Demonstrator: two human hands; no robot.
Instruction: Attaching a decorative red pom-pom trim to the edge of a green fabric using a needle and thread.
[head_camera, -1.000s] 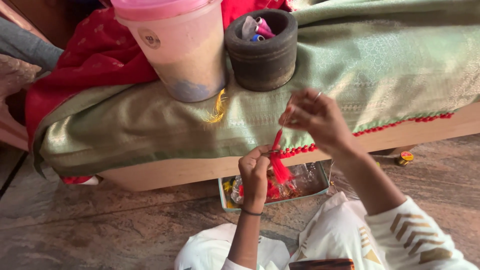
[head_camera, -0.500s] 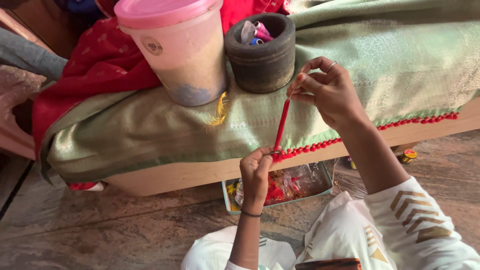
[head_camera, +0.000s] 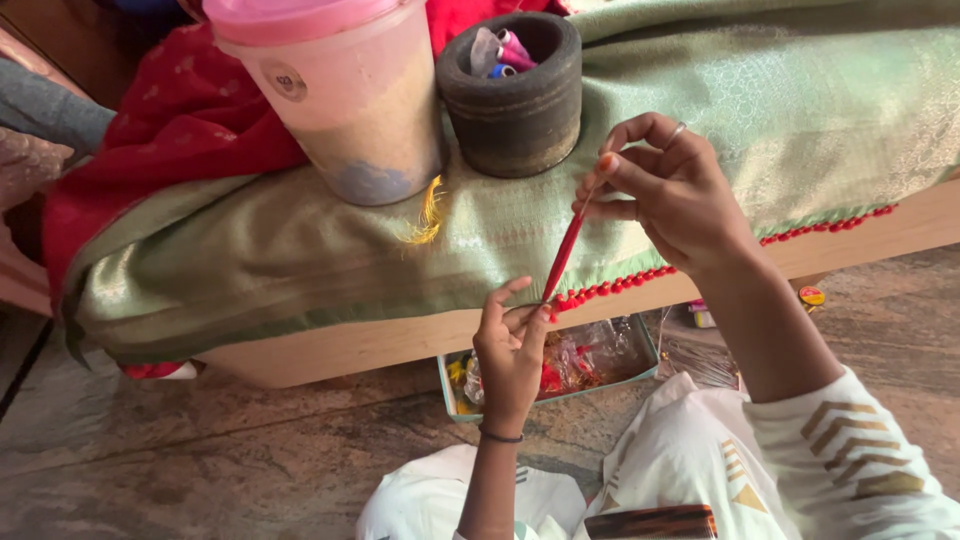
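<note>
A run of red beads (head_camera: 690, 262) was already stitched along the green cloth (head_camera: 700, 110) edge at centre right — the left stretch remained bare — while red thread (head_camera: 563, 250) was pinched taut between left hand (head_camera: 510, 350) and right hand (head_camera: 670, 190).

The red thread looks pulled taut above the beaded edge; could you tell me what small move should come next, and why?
Probably bring the right hand back down toward the green cloth: the red thread runs taut to the left hand pinching the red bead trim.
</note>
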